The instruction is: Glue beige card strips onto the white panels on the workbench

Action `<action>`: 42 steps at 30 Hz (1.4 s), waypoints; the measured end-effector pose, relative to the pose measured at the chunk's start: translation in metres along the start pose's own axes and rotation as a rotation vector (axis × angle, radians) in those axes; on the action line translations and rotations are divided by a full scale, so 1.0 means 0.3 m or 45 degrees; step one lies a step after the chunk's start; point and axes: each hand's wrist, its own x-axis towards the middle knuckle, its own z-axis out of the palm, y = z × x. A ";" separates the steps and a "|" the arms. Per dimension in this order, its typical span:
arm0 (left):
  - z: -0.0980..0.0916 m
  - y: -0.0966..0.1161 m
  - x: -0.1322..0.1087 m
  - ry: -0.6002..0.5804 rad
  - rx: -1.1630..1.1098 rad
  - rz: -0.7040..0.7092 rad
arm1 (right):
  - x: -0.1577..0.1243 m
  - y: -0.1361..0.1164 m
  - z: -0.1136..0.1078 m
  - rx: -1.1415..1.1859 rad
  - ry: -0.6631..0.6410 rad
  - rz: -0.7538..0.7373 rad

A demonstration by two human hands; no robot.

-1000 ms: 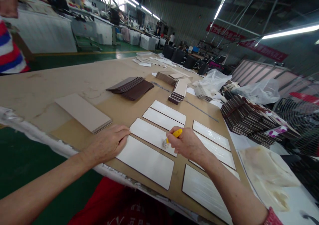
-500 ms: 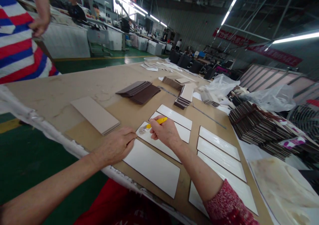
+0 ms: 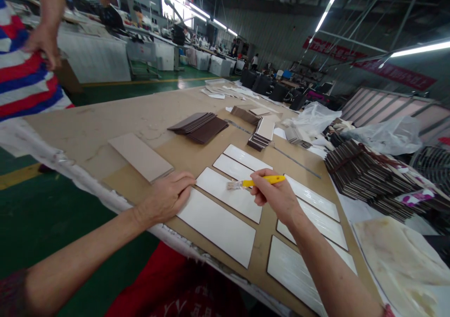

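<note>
My right hand [image 3: 276,193] is closed around the yellow handle of a paintbrush [image 3: 264,180]. Its pale bristles touch a white rectangular panel [image 3: 220,186] lying on the table. My left hand [image 3: 172,193] rests with fingers stretched over that panel's left corner, the thumb lower down by the corner of a larger white panel [image 3: 218,225] in front. Behind the brush lie two narrower white panels [image 3: 246,157] with a glossy wet look. To the right, another column holds several shiny white panels [image 3: 291,265], partly hidden by my right forearm.
A beige board stack [image 3: 140,157] lies left of my left hand. Farther back are dark brown boards [image 3: 202,127] and a pile of narrow strips [image 3: 262,132]. Tall dark stacks [image 3: 365,176] and plastic sheeting [image 3: 383,136] stand right. A person in striped clothing [image 3: 30,83] stands beyond the table's left end.
My right hand has drawn the brush rightward along the panel, from its left corner towards its middle. My left hand has stayed at the corner. The person at the left has shifted slightly.
</note>
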 end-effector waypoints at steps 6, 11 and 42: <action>-0.062 0.038 -0.103 0.032 -0.108 0.036 | -0.071 0.002 -0.004 0.496 -0.056 0.094; -0.061 0.049 -0.179 -0.109 -0.092 -0.023 | -0.064 -0.016 0.024 0.679 -0.132 0.117; -0.065 0.057 -0.182 -0.034 -0.242 -0.027 | -0.063 0.044 0.178 0.062 -0.417 0.106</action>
